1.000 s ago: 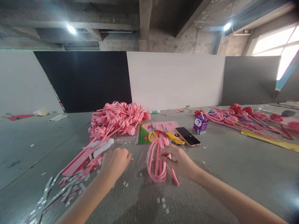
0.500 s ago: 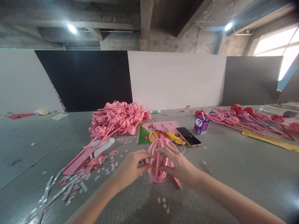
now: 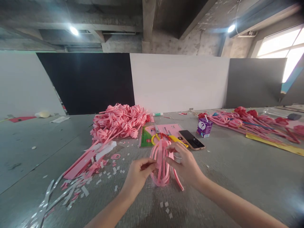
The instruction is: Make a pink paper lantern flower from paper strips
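A rounded cage of looped pink paper strips (image 3: 161, 181) sits on the grey tabletop in front of me. At its left side my left hand (image 3: 142, 169) pinches one of the paper strips between thumb and fingertips. My right hand (image 3: 184, 160) is at the cage's right side, thumb and fingers apart, fingertips close to the strips; whether they touch is unclear. A pink tail of strip (image 3: 178, 181) hangs out below the right hand. Just behind the cage lie yellow-handled scissors (image 3: 155, 138), partly covered by it.
A pile of pink paper flowers (image 3: 120, 122) stands back left, with paper scraps (image 3: 115, 169) in front. A phone (image 3: 192, 139), a purple drink carton (image 3: 204, 127) and a pink-green packet (image 3: 146, 136) lie behind my hands. More pink stems (image 3: 237, 122) and a yellow strip (image 3: 273, 144) are at right.
My left hand has closed from a loose curl to a pinch on a strip. My right hand has drawn slightly right, its fingers off the front of the cage.
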Tool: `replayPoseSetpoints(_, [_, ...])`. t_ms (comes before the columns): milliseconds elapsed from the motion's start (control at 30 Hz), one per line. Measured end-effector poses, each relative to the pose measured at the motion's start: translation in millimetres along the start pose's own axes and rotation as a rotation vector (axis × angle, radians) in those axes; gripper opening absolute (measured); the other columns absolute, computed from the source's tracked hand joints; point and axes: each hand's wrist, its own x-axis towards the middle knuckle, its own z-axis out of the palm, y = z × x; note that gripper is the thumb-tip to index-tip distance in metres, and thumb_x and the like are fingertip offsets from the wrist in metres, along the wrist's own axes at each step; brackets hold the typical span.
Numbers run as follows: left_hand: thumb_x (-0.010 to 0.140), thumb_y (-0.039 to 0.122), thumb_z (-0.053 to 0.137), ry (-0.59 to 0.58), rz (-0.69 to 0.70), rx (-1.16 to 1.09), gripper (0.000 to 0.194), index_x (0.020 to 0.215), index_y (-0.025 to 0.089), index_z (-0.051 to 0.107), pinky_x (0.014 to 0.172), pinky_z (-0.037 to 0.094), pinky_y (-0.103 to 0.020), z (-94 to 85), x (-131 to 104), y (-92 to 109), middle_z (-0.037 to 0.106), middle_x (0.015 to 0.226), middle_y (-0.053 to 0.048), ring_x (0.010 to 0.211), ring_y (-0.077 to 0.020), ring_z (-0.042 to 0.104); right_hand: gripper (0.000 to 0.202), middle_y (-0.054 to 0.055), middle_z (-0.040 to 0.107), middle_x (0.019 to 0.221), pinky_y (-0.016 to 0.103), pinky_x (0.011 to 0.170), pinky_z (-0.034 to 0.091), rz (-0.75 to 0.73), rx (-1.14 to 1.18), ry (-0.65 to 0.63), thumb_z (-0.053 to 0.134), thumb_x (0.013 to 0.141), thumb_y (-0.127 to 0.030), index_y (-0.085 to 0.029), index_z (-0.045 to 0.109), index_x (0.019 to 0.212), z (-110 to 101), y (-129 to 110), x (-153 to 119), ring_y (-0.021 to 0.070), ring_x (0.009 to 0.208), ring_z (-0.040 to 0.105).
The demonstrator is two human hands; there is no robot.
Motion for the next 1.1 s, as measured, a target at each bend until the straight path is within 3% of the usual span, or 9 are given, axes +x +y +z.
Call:
replayPoseSetpoints(100, [0.07,0.032,0.056,0.044,-0.064,-0.123,0.02,0.075,0.016,0.067,0.05,0.035,-0.021,6.8,-2,-1,0.06,0.06,0.0,0.054,-0.0119,0.049,0.006,0.0,0.06,0.071,0.023,0.06,0.042,0.113,0.074,-0.198,0.055,0.074,-0.019,-0.019,0.06,0.071,5,0,-2,0.0117,0.064,0.053])
replayPoseSetpoints(167, [0.068,0.033,0.057,0.052,-0.089,-0.183,0.021,0.073,0.015,0.067,0.05,0.035,-0.021,10.1,-4,-1,0.058,0.058,0.0,0.054,-0.0114,0.047,0.008,0.0,0.061,0.068,0.023,0.059,0.042,0.171,0.1,-0.261,0.056,0.074,-0.02,-0.019,0.063,0.069,10,-1,-4,0.011,0.062,0.053])
replayPoseSetpoints(467, [0.07,0.034,0.054,0.034,-0.116,-0.186,0.023,0.077,0.014,0.065,0.057,0.039,-0.025,13.0,-6,-4,0.062,0.067,-0.004,0.061,-0.0144,0.052,0.009,-0.001,0.06,0.061,0.021,0.056,0.04,0.288,0.126,-0.219,0.057,0.071,-0.018,-0.017,0.062,0.064,16,0,-8,0.0108,0.058,0.052])
replayPoseSetpoints(600, [0.071,0.031,0.051,-0.005,-0.045,0.116,0.025,0.091,0.017,0.058,0.063,0.041,-0.026,-2.2,-2,-3,0.062,0.086,-0.005,0.071,-0.0165,0.055,0.009,-0.001,0.059,0.062,0.021,0.056,0.04,0.3,0.116,-0.165,0.054,0.071,-0.017,-0.016,0.059,0.064,13,2,-6,0.0106,0.058,0.051])
replayPoseSetpoints(733, [0.057,0.03,0.062,-0.218,-0.083,0.632,0.026,0.078,0.017,0.057,0.057,0.035,-0.026,-22.7,-2,-8,0.057,0.082,-0.004,0.065,-0.0185,0.053,0.01,-0.002,0.057,0.061,0.019,0.054,0.039,0.285,0.137,-0.178,0.051,0.072,-0.017,-0.017,0.056,0.064,12,0,-6,0.0098,0.057,0.052])
replayPoseSetpoints(800, [0.053,0.034,0.065,-0.267,-0.11,0.749,0.026,0.071,0.017,0.057,0.056,0.032,-0.026,-25.6,-4,-14,0.056,0.076,-0.004,0.067,-0.0213,0.052,0.01,-0.002,0.057,0.06,0.017,0.052,0.039,0.244,0.131,-0.197,0.05,0.073,-0.016,-0.017,0.054,0.065,15,-1,-8,0.0089,0.054,0.052])
replayPoseSetpoints(933, [0.055,0.04,0.063,-0.334,-0.147,0.65,0.026,0.066,0.017,0.058,0.05,0.028,-0.024,-15.0,-5,-25,0.055,0.063,-0.001,0.058,-0.0182,0.049,0.009,-0.002,0.057,0.058,0.018,0.048,0.036,0.163,-0.005,-0.234,0.045,0.076,-0.015,-0.017,0.05,0.069,26,-2,-17,0.0092,0.049,0.05])
replayPoseSetpoints(1100, [0.063,0.032,0.057,-0.342,-0.138,0.447,0.016,0.063,0.016,0.06,0.05,0.028,-0.022,-0.5,-1,-29,0.053,0.055,0.002,0.054,-0.0141,0.046,0.011,0.003,0.058,0.064,0.023,0.052,0.039,0.093,-0.238,-0.241,0.037,0.079,-0.015,-0.017,0.047,0.075,35,-1,-26,0.0141,0.055,0.053])
